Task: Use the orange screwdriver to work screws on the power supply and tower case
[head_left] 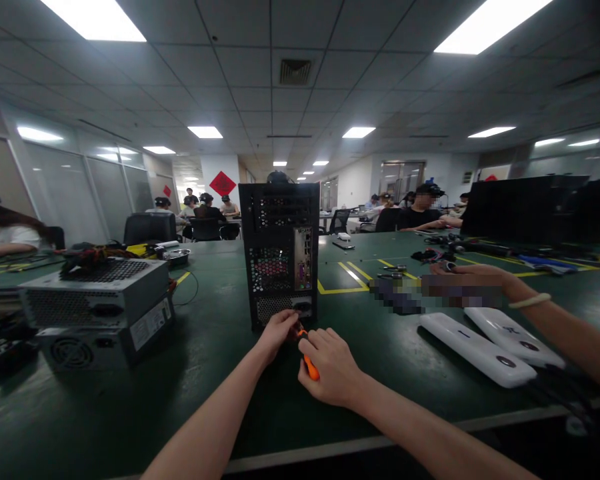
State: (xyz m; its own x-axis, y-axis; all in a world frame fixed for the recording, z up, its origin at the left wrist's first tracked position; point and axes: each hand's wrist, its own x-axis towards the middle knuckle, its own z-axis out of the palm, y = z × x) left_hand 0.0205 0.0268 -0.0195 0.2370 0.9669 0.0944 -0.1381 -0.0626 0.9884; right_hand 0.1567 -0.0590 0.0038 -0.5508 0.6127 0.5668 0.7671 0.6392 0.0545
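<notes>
A black computer case [283, 227] stands upright on the green table, its back panel with ports and vents facing me. Around the orange-and-black handle of a screwdriver [311, 368], my right hand [333, 367] is closed. The screwdriver points up toward the lower edge of the case, near the power supply [275, 310]. My left hand [279, 331] is beside the screwdriver's front end, thumb and fingers pinched together close to the power supply. Whatever lies between those fingertips, if anything, is too small to make out.
Two grey power supplies [105, 293] are stacked at left, cables on top. Two white oblong devices [480, 350] lie at right, near another person's hand [473, 277]. Behind them are tools, cables and a black monitor [525, 207]. A small metal bowl [175, 256] sits at the back left.
</notes>
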